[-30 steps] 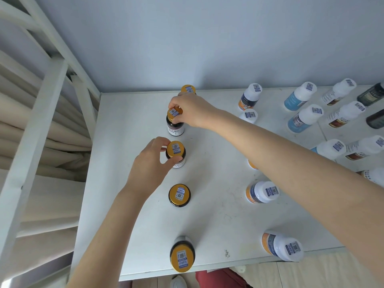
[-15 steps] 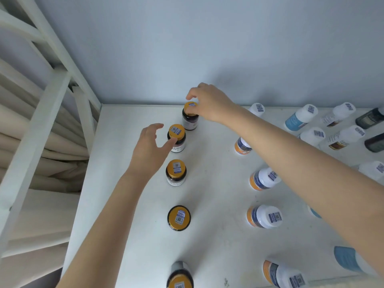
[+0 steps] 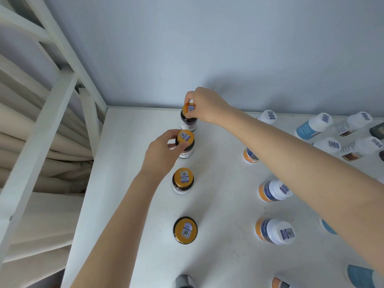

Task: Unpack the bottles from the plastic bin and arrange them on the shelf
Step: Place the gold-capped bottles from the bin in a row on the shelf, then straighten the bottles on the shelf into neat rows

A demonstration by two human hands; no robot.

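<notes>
A column of dark bottles with gold caps stands on the white shelf (image 3: 133,204). My right hand (image 3: 204,107) pinches the gold cap of the rearmost dark bottle (image 3: 188,122), close to the back wall. My left hand (image 3: 164,151) grips the cap of the second dark bottle (image 3: 185,142), thumb and fingers curled round it. Two more gold-capped bottles (image 3: 182,180) (image 3: 185,230) stand in line nearer to me. The plastic bin is not in view.
White-capped bottles with orange labels (image 3: 274,190) (image 3: 274,230) form a second column to the right; blue-labelled and brown-labelled ones (image 3: 313,125) stand at the far right. A white frame post (image 3: 89,121) and beige curtain border the shelf on the left.
The view tilted upward. My left hand closed on the second bottle's cap. My right hand stays pinching the rearmost bottle's cap near the wall.
</notes>
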